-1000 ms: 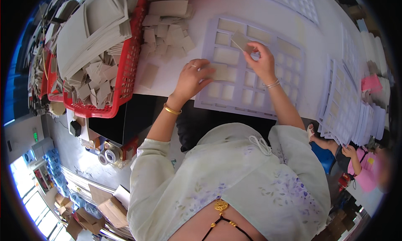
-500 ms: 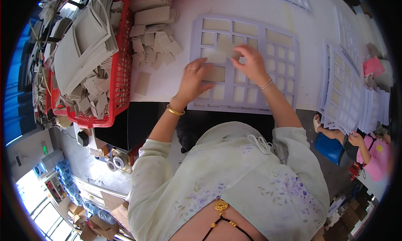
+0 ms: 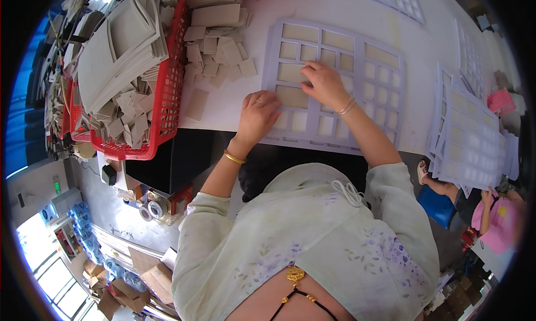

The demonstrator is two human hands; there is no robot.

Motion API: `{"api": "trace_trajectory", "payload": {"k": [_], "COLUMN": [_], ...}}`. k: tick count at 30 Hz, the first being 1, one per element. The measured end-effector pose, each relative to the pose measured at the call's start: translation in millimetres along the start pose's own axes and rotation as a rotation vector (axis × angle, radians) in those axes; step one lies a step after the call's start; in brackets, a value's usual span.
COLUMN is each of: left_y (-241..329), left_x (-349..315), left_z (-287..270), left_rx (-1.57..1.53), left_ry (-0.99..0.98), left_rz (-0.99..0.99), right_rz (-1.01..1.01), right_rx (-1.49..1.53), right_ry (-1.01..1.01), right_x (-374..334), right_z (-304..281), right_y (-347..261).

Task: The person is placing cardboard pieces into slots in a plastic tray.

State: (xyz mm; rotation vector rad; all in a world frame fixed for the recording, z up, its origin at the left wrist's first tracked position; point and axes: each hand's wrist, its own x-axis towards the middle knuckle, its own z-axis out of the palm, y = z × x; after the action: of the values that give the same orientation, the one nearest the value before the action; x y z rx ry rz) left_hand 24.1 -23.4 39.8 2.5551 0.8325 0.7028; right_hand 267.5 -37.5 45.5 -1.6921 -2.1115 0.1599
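Observation:
A pale lavender grid panel point(image 3: 358, 50) lies on the white table in front of me, with beige-grey card in many of its openings. My right hand point(image 3: 326, 85) is over the panel's middle, fingers bent. Its index fingertip touches the right end of a wide card piece point(image 3: 289, 72) lying in an opening, and the thumb is apart below. My left hand point(image 3: 259, 114) rests at the panel's left edge, fingers bent and thumb apart, with nothing seen in it. A longer card piece point(image 3: 291, 96) fills the opening between the hands.
At the left stands a red plastic basket point(image 3: 169, 89) heaped with grey card sheets and offcuts. Loose card pieces point(image 3: 226, 52) are piled beside it. More lavender grid panels point(image 3: 472, 137) are stacked at the right, near a person in pink point(image 3: 497, 220) and a blue stool point(image 3: 434, 205).
The card piece that my right hand held above the panel now lies in an opening. My right hand has come lower and left; the left hand has shifted slightly down, its fingers more bent.

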Motion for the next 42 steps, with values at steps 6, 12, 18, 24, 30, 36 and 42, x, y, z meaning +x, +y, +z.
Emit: {"api": "trace_trajectory", "payload": {"k": [6,12,18,24,30,36,42], "left_y": [4,3,-3,-3,-51,-92,-95], "left_x": [3,5,5,9,5,20,27], "left_z": [3,3,4,-2,1,-13,-12], "left_rx": [0.012,0.01,0.018,-0.017,-0.125,0.262,0.433], "left_ry": [-0.019,-0.026,-0.031,-0.02,0.266,0.271,0.154], "left_rz": [0.031,0.026,0.019,0.038,-0.319,-0.49,-0.563], "right_rz": [-0.02,0.07,0.07,0.083,-0.025,0.03,0.083], "right_rx": [-0.009,-0.046,-0.087,-0.221,-0.062,-0.124,-0.09], "right_ry": [0.011,0.156,-0.032,-0.198,0.112,0.041,0.003], "right_x": [-3,-16,-22,0,65,99,102], "right_z": [1,-1,-8,-14,21,71,70], "right_y": [-5,-12,-12,-14,-42,-63,-61]}}
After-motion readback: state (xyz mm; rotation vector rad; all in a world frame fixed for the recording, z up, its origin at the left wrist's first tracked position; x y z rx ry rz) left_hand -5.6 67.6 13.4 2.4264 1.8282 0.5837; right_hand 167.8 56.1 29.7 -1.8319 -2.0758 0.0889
